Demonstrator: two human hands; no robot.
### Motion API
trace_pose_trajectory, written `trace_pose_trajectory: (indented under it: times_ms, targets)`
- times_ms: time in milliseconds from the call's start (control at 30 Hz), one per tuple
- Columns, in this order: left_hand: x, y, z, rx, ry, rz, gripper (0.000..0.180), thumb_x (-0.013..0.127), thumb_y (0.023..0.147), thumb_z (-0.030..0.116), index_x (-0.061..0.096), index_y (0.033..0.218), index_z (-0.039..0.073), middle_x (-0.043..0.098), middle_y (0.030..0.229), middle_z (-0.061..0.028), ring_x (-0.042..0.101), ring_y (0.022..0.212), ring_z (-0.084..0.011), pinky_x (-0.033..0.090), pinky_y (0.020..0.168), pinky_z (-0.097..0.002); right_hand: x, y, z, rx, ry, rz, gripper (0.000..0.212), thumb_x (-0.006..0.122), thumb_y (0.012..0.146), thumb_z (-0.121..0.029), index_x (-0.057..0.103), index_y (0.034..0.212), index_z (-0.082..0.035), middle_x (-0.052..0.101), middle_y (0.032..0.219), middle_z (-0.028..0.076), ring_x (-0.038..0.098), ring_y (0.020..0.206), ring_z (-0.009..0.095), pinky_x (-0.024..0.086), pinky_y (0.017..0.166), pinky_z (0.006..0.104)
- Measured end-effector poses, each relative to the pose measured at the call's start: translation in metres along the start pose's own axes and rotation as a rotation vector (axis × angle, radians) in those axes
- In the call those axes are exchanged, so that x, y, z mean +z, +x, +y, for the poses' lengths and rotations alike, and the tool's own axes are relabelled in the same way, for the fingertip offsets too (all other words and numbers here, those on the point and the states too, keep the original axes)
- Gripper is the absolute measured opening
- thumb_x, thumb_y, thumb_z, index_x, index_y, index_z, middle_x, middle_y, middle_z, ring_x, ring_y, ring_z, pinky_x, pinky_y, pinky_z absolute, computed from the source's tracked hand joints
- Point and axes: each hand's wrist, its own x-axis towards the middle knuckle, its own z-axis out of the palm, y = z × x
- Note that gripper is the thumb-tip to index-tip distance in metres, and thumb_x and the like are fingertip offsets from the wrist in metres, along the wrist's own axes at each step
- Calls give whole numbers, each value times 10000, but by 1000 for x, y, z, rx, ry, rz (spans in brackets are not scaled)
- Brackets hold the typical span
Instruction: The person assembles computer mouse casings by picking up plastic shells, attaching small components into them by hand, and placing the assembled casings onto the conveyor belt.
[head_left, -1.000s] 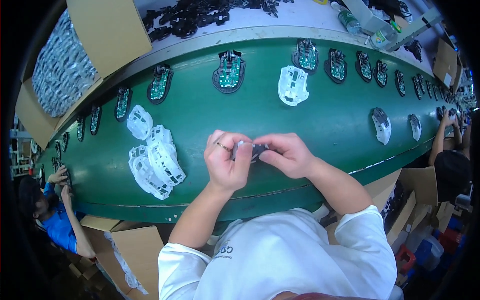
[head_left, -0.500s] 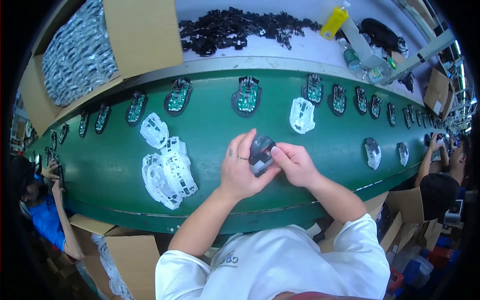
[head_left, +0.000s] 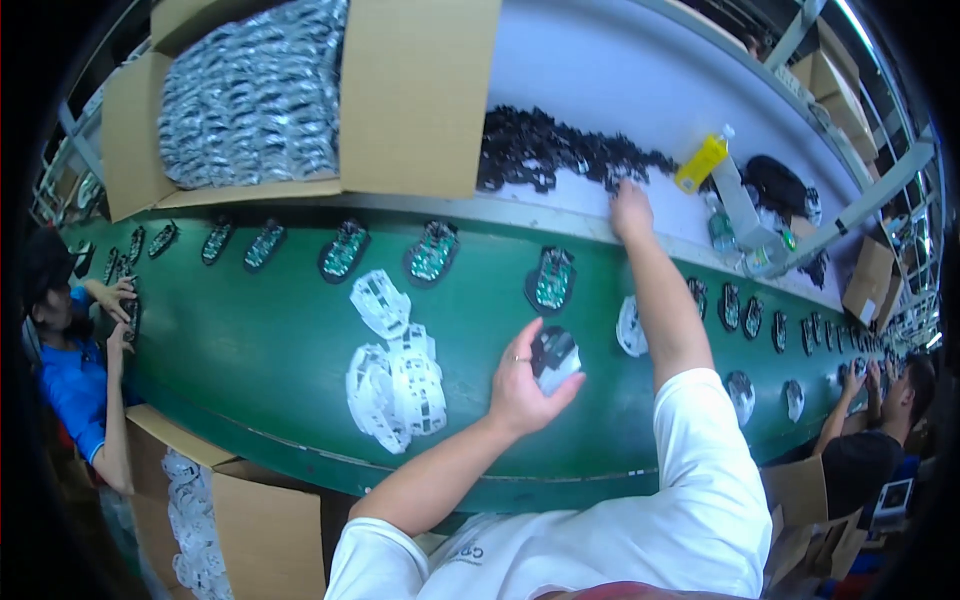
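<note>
My left hand (head_left: 525, 388) is closed around a computer mouse shell (head_left: 558, 362), dark on top and pale grey below, held above the green belt. My right arm stretches far forward, and my right hand (head_left: 631, 210) is at the right part of a pile of small black plastic parts (head_left: 550, 150) on the shelf. Its fingers are drawn together at the parts; what they hold is too small to make out. Left of my left hand, several white mouse shells (head_left: 417, 385) lie stacked on the belt. Another white shell (head_left: 630, 328) is partly covered by my right forearm.
Black mouse bases with green circuit boards (head_left: 552, 282) line the belt (head_left: 300, 370). An open carton (head_left: 420, 100) of packed grey parts stands back left. A yellow bottle (head_left: 703, 160) and clear bottles (head_left: 720, 230) are on the shelf. Co-workers sit left (head_left: 75, 350) and right (head_left: 870, 420).
My right hand has let go of the mouse shell and reached forward to the black parts. My left hand keeps the shell. The whole view has shifted, showing more of the shelf and carton.
</note>
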Motion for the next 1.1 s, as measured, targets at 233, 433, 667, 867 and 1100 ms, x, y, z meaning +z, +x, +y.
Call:
trace_pose_trajectory:
  times_ms: [233,433,667,867,1100]
  targets:
    - [-2,-3,4,12,63,-28,936,842,810,296,328,1520,-33,596,1275,-212,629,1130,-291,503,995,-409,-24,-3,0,26,49,-84,354,517,953,-124,700,1256,-130,622,1229,267,666,1083,418,549,955,495]
    - [-7,-20,5,-227,-389,-124,845,794,868,228,328,1519,-43,573,1326,-160,569,1222,-235,454,1057,-407,-89,-147,-37,-12,1189,-98,259,583,995,-63,691,1226,-18,656,902,20,649,730,115,560,688,279]
    - [-1,-13,-13,-378,-1100,-232,614,584,1002,240,350,1527,23,592,1343,-148,634,1165,-266,511,1018,-414,-119,-304,-50,2,1474,-125,195,648,983,-2,679,1174,24,628,1080,56,641,967,130,547,836,271]
    - [-2,0,-5,-372,-1088,-310,690,599,987,252,278,1560,43,520,1442,-216,568,1285,-327,432,1122,-475,-123,-306,-55,-223,1211,166,133,736,889,43,765,1016,20,759,1008,136,719,885,170,595,774,286]
    - [-2,-14,1,-303,-935,-325,847,716,935,207,218,1602,49,449,1514,-201,486,1375,-308,349,1183,-463,-121,-323,-50,-101,1295,-4,123,754,861,28,759,984,22,738,897,120,738,758,149,607,649,266]
